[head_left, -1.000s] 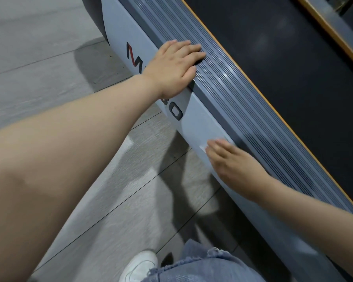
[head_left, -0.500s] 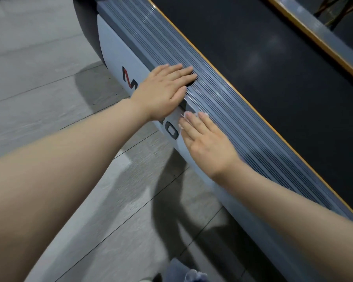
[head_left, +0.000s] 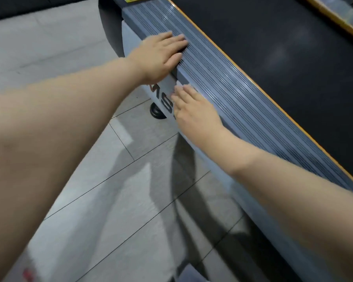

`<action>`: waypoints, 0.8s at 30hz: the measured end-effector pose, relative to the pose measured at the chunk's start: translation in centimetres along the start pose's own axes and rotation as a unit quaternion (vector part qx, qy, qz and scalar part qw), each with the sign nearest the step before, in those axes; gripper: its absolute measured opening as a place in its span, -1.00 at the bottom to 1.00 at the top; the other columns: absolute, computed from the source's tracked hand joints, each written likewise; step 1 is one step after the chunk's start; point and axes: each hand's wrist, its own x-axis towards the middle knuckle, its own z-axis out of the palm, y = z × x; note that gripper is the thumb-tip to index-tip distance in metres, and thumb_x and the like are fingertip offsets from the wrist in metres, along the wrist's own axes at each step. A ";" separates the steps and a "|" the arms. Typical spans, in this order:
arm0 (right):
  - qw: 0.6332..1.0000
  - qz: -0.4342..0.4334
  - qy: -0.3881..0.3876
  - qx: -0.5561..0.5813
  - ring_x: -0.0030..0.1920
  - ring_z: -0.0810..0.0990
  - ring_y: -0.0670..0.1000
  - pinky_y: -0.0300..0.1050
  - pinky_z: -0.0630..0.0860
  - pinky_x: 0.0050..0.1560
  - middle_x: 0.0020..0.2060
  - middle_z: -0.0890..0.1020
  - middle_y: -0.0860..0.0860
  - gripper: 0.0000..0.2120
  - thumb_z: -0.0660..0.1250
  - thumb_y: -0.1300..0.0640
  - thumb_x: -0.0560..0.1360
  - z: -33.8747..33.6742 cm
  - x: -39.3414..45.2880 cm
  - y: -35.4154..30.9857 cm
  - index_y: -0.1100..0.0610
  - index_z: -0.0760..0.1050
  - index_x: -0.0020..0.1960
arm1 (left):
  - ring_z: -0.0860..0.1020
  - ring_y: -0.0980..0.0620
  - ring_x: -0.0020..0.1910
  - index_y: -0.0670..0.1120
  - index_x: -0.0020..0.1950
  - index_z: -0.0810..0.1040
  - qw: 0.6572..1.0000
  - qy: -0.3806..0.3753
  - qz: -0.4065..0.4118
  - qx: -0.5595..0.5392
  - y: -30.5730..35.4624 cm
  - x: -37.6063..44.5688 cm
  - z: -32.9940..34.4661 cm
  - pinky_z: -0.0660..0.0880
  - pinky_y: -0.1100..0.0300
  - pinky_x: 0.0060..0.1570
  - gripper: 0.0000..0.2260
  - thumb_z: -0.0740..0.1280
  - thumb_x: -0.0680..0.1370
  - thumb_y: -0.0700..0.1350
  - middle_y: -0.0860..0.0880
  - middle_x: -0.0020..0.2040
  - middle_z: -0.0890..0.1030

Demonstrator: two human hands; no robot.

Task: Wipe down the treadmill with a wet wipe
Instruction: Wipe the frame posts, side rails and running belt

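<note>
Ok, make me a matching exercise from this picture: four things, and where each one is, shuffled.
Things:
1. left hand
2. right hand
3. black running belt
4. round black foot

Places:
A. on the grey tiled floor, under the treadmill
B. flat on the grey ribbed side rail
C. beyond the orange trim strip
D. against the pale lettered side panel

Pairs: 1-B, 2-D, 3-C, 4-A

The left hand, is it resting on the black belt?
No, the left hand lies flat on the ribbed grey side rail, short of the black belt.
</note>
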 end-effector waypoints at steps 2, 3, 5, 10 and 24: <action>0.998 -0.031 -0.048 -0.011 0.53 0.11 0.24 0.13 -0.20 0.55 0.50 0.22 0.26 -0.56 0.01 0.17 0.63 1.0 -3.4 -1.0 0.30 0.30 0.46 | 0.09 -0.08 0.58 -0.06 0.59 0.16 1.000 0.009 -0.003 -0.003 -0.9 -0.5 0.3 -0.04 0.04 0.51 -0.51 -0.07 0.68 0.07 -0.06 0.59 0.17; 0.998 -0.040 -0.046 -0.012 0.50 0.22 0.26 0.12 -0.23 0.55 0.46 0.31 0.28 -0.57 0.00 0.22 0.61 1.3 -6.4 -1.6 0.33 0.39 0.40 | 0.08 -0.06 0.58 -0.04 0.60 0.16 1.000 0.019 -0.006 -0.009 -1.0 -0.9 0.5 -0.06 0.02 0.52 -0.51 -0.08 0.68 0.07 -0.04 0.59 0.16; 0.996 -0.047 -0.064 0.043 0.36 0.44 0.27 0.09 -0.11 0.54 0.33 0.48 0.30 -0.57 -0.01 0.30 0.55 1.9 -11.9 -2.1 0.38 0.53 0.24 | 0.07 -0.03 0.58 -0.02 0.59 0.17 0.999 0.037 -0.012 -0.023 -0.8 -1.5 1.0 -0.10 0.02 0.53 -0.52 -0.07 0.68 0.06 -0.01 0.59 0.17; 0.994 -0.063 -0.080 0.044 0.25 0.55 0.25 0.13 0.30 0.45 0.23 0.56 0.30 -0.60 0.09 0.33 0.47 3.5 -10.7 -2.6 0.38 0.59 0.17 | 0.13 -0.03 0.56 -0.01 0.57 0.23 0.996 0.078 0.003 -0.033 -1.7 -2.1 2.1 -0.08 0.00 0.54 -0.52 -0.08 0.68 0.07 0.00 0.56 0.26; 0.910 -0.276 -0.283 -0.123 0.46 0.18 0.40 0.27 -0.06 0.48 0.41 0.29 0.41 -0.57 0.03 0.16 0.66 7.1 -11.2 -7.7 0.39 0.29 0.43 | 0.19 0.01 0.53 0.03 0.52 0.31 0.989 0.141 0.007 -0.047 -2.2 -1.7 3.9 -0.08 0.02 0.53 -0.54 -0.06 0.67 0.10 0.06 0.51 0.34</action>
